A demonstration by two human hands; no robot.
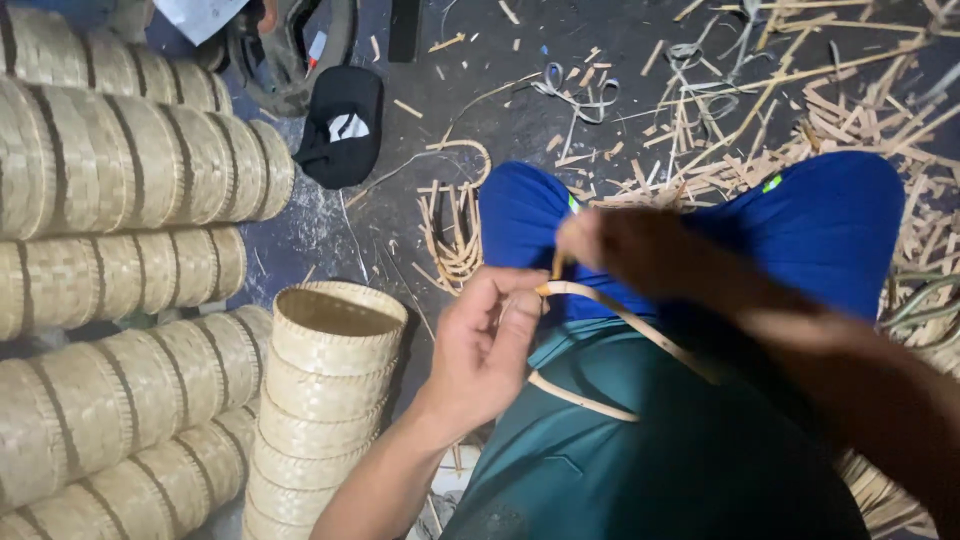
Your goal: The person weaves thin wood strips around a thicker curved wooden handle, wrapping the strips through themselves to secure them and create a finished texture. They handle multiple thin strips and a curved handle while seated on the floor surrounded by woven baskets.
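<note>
Baskets (120,170) lie finished in long woven rows far to the left of the left hand (490,345), and one upright stack (325,400) stands just beside its wrist. So much work looks done, I judge, while the cane strip (620,320) is only a bent loop. Left fingers pinch its bend; the blurred right hand (625,250) closes on the strip's end above. Offcuts (800,110) litter the floor beyond the knees; only the lap gives free room.

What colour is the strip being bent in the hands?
Pale tan, the strip shows best in the head view.
</note>
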